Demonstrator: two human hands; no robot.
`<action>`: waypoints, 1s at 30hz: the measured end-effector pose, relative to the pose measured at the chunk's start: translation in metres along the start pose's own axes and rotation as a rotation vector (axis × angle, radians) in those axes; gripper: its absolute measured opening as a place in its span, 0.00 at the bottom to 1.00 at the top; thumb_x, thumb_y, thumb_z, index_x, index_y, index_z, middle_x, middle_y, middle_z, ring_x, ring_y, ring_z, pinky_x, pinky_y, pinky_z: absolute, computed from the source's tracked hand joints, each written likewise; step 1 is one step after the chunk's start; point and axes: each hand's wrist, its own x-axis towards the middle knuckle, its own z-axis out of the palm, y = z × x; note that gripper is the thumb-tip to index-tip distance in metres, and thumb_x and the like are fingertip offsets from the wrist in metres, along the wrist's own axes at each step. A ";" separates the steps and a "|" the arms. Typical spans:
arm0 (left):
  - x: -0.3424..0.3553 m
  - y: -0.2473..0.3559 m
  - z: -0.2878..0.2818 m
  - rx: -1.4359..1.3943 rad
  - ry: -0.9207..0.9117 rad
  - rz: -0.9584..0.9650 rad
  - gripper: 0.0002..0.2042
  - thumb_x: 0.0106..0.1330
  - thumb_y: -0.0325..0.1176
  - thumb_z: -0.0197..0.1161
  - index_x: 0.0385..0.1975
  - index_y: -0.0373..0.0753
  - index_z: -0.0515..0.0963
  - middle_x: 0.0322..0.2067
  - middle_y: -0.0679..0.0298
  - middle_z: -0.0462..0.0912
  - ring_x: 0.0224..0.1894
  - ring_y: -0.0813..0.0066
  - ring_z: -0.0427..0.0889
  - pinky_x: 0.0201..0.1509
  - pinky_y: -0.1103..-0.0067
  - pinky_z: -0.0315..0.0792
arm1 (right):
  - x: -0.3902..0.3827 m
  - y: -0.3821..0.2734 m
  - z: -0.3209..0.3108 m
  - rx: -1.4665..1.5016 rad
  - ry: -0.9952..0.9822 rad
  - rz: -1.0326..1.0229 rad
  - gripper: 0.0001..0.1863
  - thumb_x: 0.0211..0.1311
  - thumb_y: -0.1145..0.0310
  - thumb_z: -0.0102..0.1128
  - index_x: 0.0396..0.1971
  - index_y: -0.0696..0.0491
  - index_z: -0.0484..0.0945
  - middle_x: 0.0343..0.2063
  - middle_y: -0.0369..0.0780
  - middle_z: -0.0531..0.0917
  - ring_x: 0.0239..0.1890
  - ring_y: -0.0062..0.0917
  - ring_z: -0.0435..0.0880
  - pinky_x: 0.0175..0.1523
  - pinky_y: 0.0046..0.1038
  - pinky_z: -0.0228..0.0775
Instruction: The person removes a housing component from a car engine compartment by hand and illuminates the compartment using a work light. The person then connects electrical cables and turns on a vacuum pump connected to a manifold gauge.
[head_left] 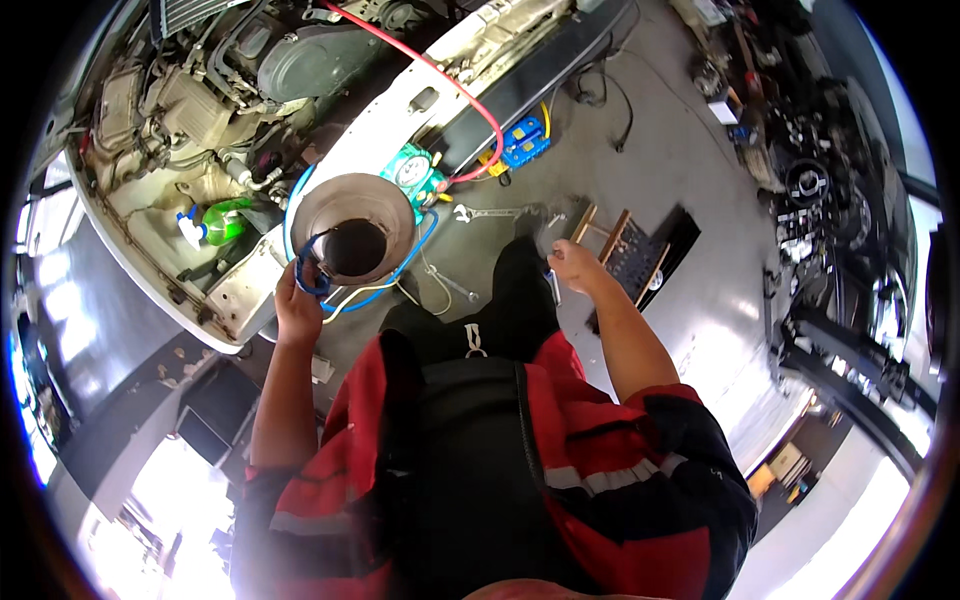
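Over at the upper left, the open engine bay (195, 105) is filling the frame, and a green spray bottle (225, 221) is nestling inside it, the surrounding bodywork probably keeping it from rolling off. Just left of centre, the left hand (298, 310) is gripping a blue handle (314, 277), fingers clamped round it. That grip is supporting the round grey vessel (352, 200) from its near side, likely leaving its wide mouth unobstructed; its dark inside isn't giving away any contents.

Right behind it, a green gauge set (411, 170) is sitting against the front panel, a red hose (445, 78) arching above and a blue hose (408, 262) curving below, presumably to reach their connections. Towards the middle, an open-ended wrench (490, 212) is lying on the floor, with a blue-and-yellow unit (525, 143) resting at upper centre.

Right of centre, the right hand (577, 265) is hanging free of the vessel, fingers curling together; whether they're pinching anything small, I can't tell. Just beyond, a wooden-edged rack (625, 245) is standing near that hand.
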 end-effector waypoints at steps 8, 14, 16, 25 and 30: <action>-0.028 -0.025 0.102 -0.263 0.472 -0.107 0.17 0.74 0.48 0.47 0.35 0.39 0.71 0.24 0.69 0.74 0.23 0.84 0.70 0.26 0.85 0.63 | 0.158 0.012 -0.061 -0.284 -0.229 -0.178 0.21 0.59 0.56 0.53 0.41 0.59 0.77 0.40 0.53 0.82 0.46 0.46 0.79 0.50 0.39 0.70; -0.086 -0.049 0.165 -0.121 0.676 -0.131 0.13 0.75 0.43 0.47 0.38 0.38 0.70 0.27 0.65 0.76 0.27 0.80 0.73 0.31 0.83 0.66 | 0.203 -0.042 -0.071 -0.125 -0.360 -0.433 0.21 0.58 0.54 0.53 0.37 0.59 0.78 0.33 0.54 0.82 0.41 0.46 0.81 0.46 0.41 0.71; -0.109 -0.063 0.174 -0.360 0.733 -0.043 0.11 0.74 0.39 0.48 0.39 0.37 0.70 0.28 0.65 0.76 0.29 0.80 0.74 0.33 0.84 0.67 | 0.198 -0.081 -0.063 -0.185 -0.451 -0.511 0.16 0.61 0.59 0.57 0.30 0.61 0.77 0.27 0.44 0.80 0.30 0.30 0.78 0.38 0.31 0.69; -0.126 -0.143 0.214 -0.468 0.951 0.099 0.16 0.64 0.16 0.51 0.51 0.35 0.70 0.41 0.67 0.75 0.40 0.82 0.76 0.44 0.83 0.73 | 0.145 -0.176 -0.003 -0.594 -0.073 -0.928 0.24 0.61 0.49 0.56 0.44 0.56 0.69 0.34 0.50 0.81 0.34 0.43 0.82 0.40 0.40 0.73; -0.080 -0.195 0.218 -1.467 0.869 0.372 0.10 0.71 0.39 0.49 0.39 0.41 0.74 0.27 0.72 0.71 0.23 0.83 0.61 0.28 0.85 0.56 | 0.178 -0.166 0.020 -0.987 0.245 -1.452 0.20 0.57 0.49 0.59 0.36 0.51 0.70 0.23 0.41 0.78 0.26 0.36 0.82 0.32 0.39 0.73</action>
